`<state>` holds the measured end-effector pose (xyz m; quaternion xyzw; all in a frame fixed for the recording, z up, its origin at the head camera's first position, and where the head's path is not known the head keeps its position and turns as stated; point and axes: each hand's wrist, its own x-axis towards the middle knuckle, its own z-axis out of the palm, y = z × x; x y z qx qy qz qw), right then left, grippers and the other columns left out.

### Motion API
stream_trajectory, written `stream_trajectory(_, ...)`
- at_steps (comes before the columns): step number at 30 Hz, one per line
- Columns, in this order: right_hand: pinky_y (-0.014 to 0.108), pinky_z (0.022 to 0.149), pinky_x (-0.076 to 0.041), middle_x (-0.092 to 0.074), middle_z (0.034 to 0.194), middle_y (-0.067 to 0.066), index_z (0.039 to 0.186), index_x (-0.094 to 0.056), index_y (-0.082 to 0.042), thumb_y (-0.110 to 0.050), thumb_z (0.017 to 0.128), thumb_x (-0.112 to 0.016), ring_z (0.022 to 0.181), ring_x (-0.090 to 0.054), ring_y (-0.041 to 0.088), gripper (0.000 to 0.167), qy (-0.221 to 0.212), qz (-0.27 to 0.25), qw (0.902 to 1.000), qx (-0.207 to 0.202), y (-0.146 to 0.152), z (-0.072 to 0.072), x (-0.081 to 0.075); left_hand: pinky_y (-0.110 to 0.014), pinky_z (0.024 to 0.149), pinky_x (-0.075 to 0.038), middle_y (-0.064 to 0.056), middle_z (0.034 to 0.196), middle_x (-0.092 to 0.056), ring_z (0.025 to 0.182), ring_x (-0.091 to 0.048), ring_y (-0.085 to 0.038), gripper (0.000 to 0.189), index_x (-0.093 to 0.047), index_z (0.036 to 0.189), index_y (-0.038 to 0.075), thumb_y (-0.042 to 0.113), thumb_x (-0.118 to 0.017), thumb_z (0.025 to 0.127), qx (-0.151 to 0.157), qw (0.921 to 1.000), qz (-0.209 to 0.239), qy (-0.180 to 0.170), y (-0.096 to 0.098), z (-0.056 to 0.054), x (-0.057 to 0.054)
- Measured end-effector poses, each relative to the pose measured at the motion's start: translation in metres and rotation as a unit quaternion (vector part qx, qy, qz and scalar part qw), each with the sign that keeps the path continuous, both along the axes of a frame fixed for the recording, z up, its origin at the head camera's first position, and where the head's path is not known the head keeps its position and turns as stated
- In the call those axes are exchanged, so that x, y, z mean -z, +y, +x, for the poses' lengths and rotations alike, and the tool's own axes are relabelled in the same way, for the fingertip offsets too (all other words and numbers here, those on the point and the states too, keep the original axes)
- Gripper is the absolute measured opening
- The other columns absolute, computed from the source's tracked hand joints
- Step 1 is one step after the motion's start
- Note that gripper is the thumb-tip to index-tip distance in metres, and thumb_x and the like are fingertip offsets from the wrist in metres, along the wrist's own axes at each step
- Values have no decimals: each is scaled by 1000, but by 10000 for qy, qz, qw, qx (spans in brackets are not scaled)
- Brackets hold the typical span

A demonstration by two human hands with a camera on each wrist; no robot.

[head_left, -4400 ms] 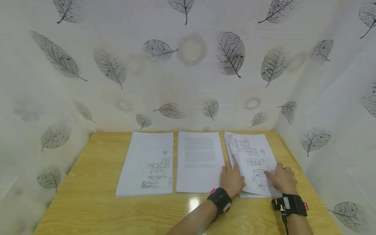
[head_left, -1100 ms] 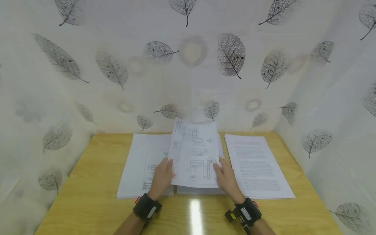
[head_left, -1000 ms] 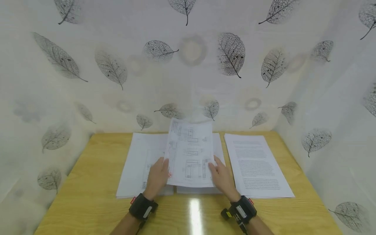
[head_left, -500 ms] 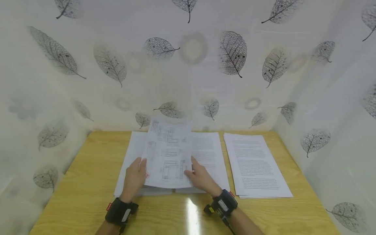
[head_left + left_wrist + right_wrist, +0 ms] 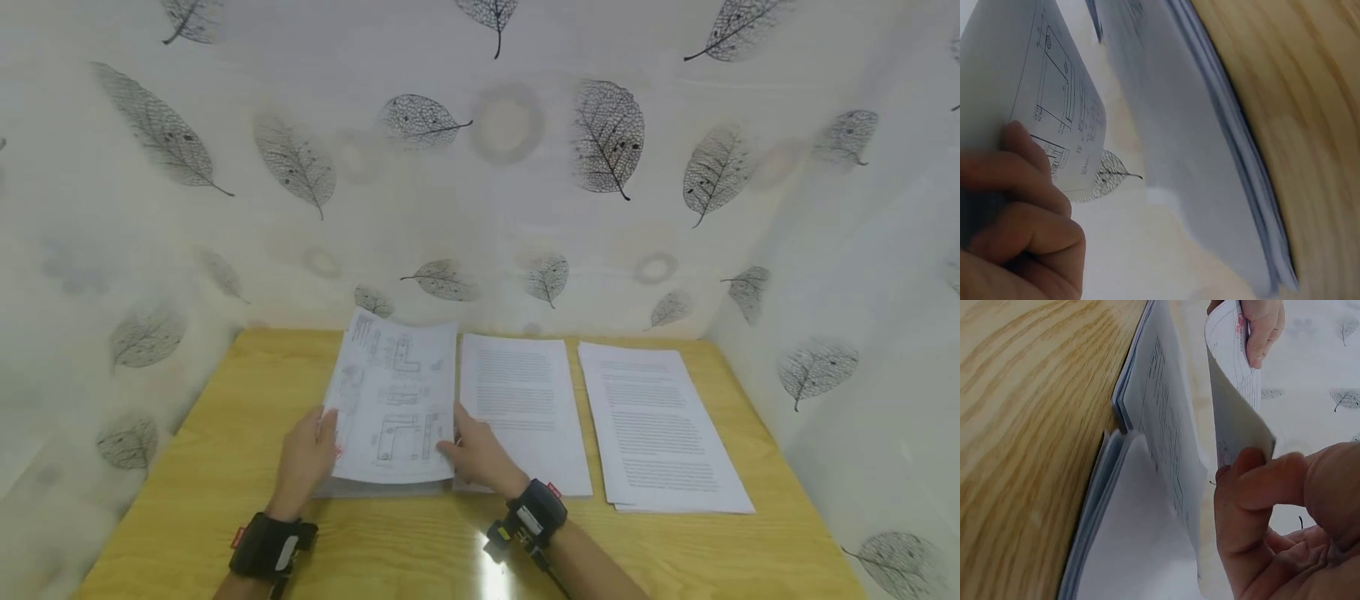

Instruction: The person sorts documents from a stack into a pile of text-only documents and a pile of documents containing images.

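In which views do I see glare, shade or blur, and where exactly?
Head view: bright glare on the table, low in the picture, and text on the middle stack unreadable. Left wrist view: dark shade inside the curled left hand; the lying stack looks softer than the held sheets. Right wrist view: print on the farther stack is blurred.

The sheets [image 5: 390, 392] are smooth matt paper, the tabletop [image 5: 397, 533] glossy wood

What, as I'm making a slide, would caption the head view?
Left hand and right hand hold printed drawings above the left stack; middle stack and right stack lie alongside on the table.
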<state>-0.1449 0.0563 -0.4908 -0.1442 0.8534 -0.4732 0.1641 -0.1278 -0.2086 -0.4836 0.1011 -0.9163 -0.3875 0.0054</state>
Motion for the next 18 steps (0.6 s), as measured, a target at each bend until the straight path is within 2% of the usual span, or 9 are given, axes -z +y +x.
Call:
stream_trajectory(3, 30, 43, -48, -69, 92, 8, 153, -26, -6, -16, 96, -60, 51, -58, 14, 67, -24, 105, 9999, -42, -5, -1, 3, -31, 57, -37, -9, 80, -52, 69, -49, -20, 36, -54, 108, 1, 30, -32, 107, 52, 9998, -142, -95, -5, 0, 3)
stream_trajectory(7, 30, 43, -48, -71, 94, 9, 142, -39, -6, -16, 96, -60, 52, -60, 14, 52, -71, 173, 9998, -109, -9, -2, 8, -30, 55, -37, -8, 80, -52, 67, -49, -19, 31, -53, 108, 1, 26, -35, 106, 169, 9987, -275, -404, -10, 0, 7)
stream_trajectory(14, 28, 46, -48, -70, 93, 8, 125, -49, -7, -15, 94, -61, 57, -60, 10, 33, 21, 405, 9991, -157, -11, -2, 11, -30, 59, -40, -14, 91, -58, 74, -53, -21, 38, -48, 130, -7, 20, -40, 104, 324, 9957, -472, -728, -15, 1, 9)
stream_trajectory(18, 27, 46, -46, -67, 85, 4, 117, -52, -7, -16, 94, -61, 56, -57, 11, 26, -55, 483, 9986, -195, -12, -1, 10, -30, 58, -38, -12, 89, -56, 73, -52, -20, 33, -50, 126, -5, 18, -40, 103, 327, 9936, -610, -896, -20, 3, 11)
